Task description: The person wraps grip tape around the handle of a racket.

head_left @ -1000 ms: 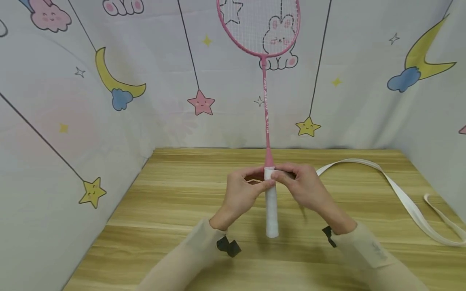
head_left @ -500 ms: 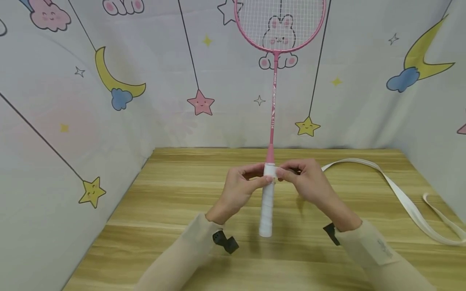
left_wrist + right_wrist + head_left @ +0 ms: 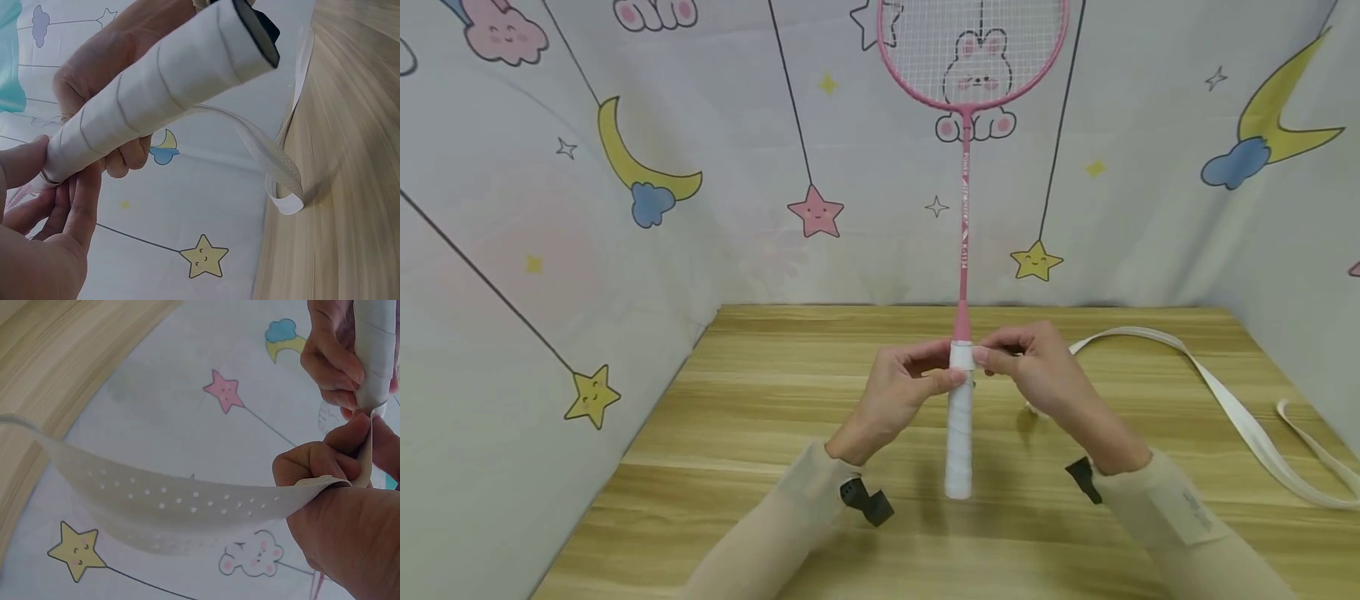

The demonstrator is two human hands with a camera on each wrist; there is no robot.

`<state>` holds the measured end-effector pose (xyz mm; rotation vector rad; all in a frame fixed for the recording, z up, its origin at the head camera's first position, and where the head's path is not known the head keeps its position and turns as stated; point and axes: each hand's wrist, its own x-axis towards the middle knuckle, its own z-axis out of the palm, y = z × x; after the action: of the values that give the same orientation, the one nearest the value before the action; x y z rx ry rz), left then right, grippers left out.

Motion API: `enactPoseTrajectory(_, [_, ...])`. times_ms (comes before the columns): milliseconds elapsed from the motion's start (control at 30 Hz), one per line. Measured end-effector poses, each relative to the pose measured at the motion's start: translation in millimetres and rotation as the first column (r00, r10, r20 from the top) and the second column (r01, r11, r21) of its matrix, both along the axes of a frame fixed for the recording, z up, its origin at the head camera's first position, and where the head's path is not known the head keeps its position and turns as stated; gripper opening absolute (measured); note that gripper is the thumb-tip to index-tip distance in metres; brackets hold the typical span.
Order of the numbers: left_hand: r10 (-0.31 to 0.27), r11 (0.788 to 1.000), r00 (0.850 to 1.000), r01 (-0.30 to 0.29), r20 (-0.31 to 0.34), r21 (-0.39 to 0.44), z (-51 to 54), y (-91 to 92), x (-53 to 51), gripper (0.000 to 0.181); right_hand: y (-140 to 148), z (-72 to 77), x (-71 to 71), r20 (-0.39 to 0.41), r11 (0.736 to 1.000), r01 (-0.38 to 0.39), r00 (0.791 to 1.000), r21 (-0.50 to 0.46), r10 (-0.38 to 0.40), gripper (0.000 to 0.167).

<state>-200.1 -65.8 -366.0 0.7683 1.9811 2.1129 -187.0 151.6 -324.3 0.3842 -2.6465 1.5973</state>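
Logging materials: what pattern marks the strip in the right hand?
The strip: small pale dots on off-white, clearest in the right wrist view.

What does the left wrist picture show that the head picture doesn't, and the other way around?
Only the left wrist view shows the dark-rimmed butt end of the handle, and a teal patch at the picture's edge.

Only the head view shows the racket's strings and its lettered pink shaft.

Both show the left hand and right hand at the white-wrapped handle, the loose white strip, the wooden tabletop and the cartoon-patterned backdrop.
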Motion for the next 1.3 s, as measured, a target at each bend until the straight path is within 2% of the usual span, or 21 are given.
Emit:
enactPoseTrajectory(133, [-0.048, 0.998, 0.999, 0.049, -0.013, 0.037, 0.7, -0.4, 0.4, 0.042, 2.4, -3.7, -0.4, 0.036, 0.998, -0.007, 0.999, -0.065, 0.010, 0.021])
enactPoseTrajectory(267, [-0.101, 0.992, 0.995, 0.102, -0.017, 0.068, 0.0, -2.8, 1.5, 0.047, 2.0, -9.3, -3.7, 0.051, 0.979, -0.088, 0.994, -0.183, 0.099, 0.026])
enactPoseTrajectory(367, [-0.151, 0.984, 0.988, 0.152, -0.024, 0.090, -1.1, -4.4, 2.0, 0.065, 1.2, -15.2, -7.8, 0.033, 0.947, -0.187, 0.979, -0.261, 0.202, 0.038])
enactPoseTrajectory(467, [-0.201, 0.974, 0.979, 0.203, -0.034, 0.100, -1.8, -5.5, 1.4, 0.083, 1.9, -20.7, -12.0, -0.009, 0.908, -0.299, 0.951, -0.294, 0.310, 0.040])
enactPoseTrajectory(600, [-0.247, 0.964, 0.968, 0.250, -0.036, 0.087, -3.0, -7.5, -1.2, 0.087, 2.7, -25.2, -15.1, -0.065, 0.856, -0.405, 0.911, -0.322, 0.407, 0.033])
enactPoseTrajectory(667, [-0.269, 0.959, 0.963, 0.268, -0.005, 0.095, -3.4, -8.2, -2.1, 0.087, 2.2, -26.2, -15.2, -0.087, 0.844, -0.420, 0.905, -0.332, 0.416, 0.033])
enactPoseTrajectory(767, [-0.303, 0.946, 0.950, 0.292, 0.070, 0.139, -4.3, -8.0, -3.1, 0.088, -0.1, -26.3, -13.9, -0.106, 0.849, -0.405, 0.913, -0.340, 0.393, 0.036])
enactPoseTrajectory(900, [-0.313, 0.939, 0.938, 0.281, 0.152, 0.198, -4.2, -5.7, -2.5, 0.088, -2.9, -23.5, -10.8, -0.097, 0.889, -0.330, 0.944, -0.317, 0.316, 0.040])
enactPoseTrajectory(1033, [-0.296, 0.941, 0.935, 0.250, 0.198, 0.228, -3.6, -3.2, -1.3, 0.064, -4.1, -19.1, -7.4, -0.073, 0.926, -0.250, 0.968, -0.284, 0.239, 0.038])
enactPoseTrajectory(1133, [-0.245, 0.956, 0.945, 0.197, 0.217, 0.219, -3.4, -1.7, 0.0, 0.044, -4.9, -16.6, -6.0, -0.045, 0.940, -0.196, 0.981, -0.279, 0.191, 0.036])
enactPoseTrajectory(1300, [-0.127, 0.984, 0.972, 0.098, 0.199, 0.149, -2.0, 0.8, 5.1, 0.040, -6.8, -16.2, -5.6, -0.042, 0.940, -0.147, 0.989, -0.308, 0.141, 0.033])
